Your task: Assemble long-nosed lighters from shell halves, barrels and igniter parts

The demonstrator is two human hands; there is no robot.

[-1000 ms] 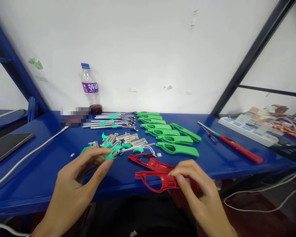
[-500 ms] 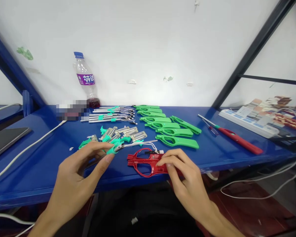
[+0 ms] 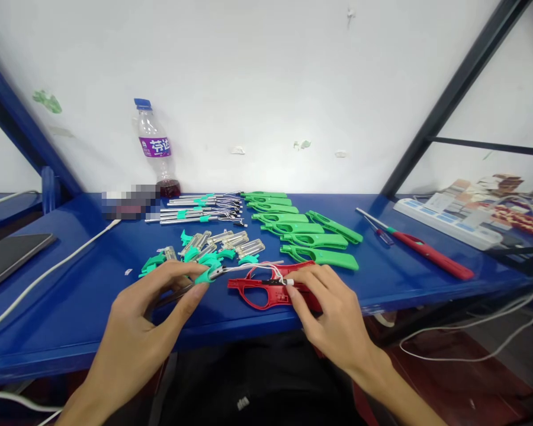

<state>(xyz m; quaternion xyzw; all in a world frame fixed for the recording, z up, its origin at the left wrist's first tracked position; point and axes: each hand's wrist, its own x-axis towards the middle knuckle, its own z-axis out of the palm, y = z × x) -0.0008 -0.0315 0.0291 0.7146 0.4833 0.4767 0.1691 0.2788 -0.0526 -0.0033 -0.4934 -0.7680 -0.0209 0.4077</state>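
My left hand [image 3: 146, 319] pinches a metal tube with a teal collar [image 3: 208, 273], from which white wires run to the right. At the wires' end is a black piece with a white tip [image 3: 288, 282], and the thumb and fingertips of my right hand [image 3: 333, 302] close on that tip. Beneath the wires and my right fingers lies a red lighter shell half [image 3: 260, 299] with a looped opening. Clear fuel tanks [image 3: 251, 248] and teal triggers [image 3: 153, 264] are heaped just behind my left hand.
Several green shells [image 3: 317, 258] lie behind my right hand. Metal tubes [image 3: 182, 213] with wires are lined up near a bottle [image 3: 155, 148]. To the right are a red lighter [image 3: 430, 253], a screwdriver [image 3: 384, 236] and a power strip [image 3: 448, 225]. A phone [image 3: 15, 257] lies left.
My right fingers have moved from the red shell to the white tip and closed on it. My left hand has shifted slightly right with the tube.
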